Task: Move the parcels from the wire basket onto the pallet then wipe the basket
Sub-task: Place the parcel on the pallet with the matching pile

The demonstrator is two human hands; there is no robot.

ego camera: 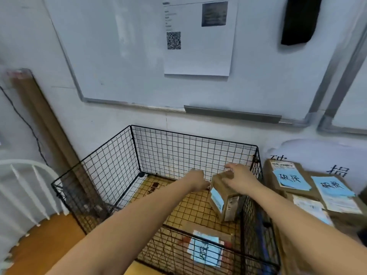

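A black wire basket stands on the floor against the wall. Inside it, near the right wall, a brown cardboard parcel with a blue label stands tilted on end. My right hand grips its top edge. My left hand is at the parcel's left side, fingers curled; whether it touches the box is unclear. Another flat parcel with a blue label lies on the basket floor at the near side. Right of the basket, several brown parcels with blue labels are stacked.
A whiteboard with a pinned sheet hangs above the basket. A long cardboard tube leans on the wall at the left. A white rack and an orange mat are at the lower left.
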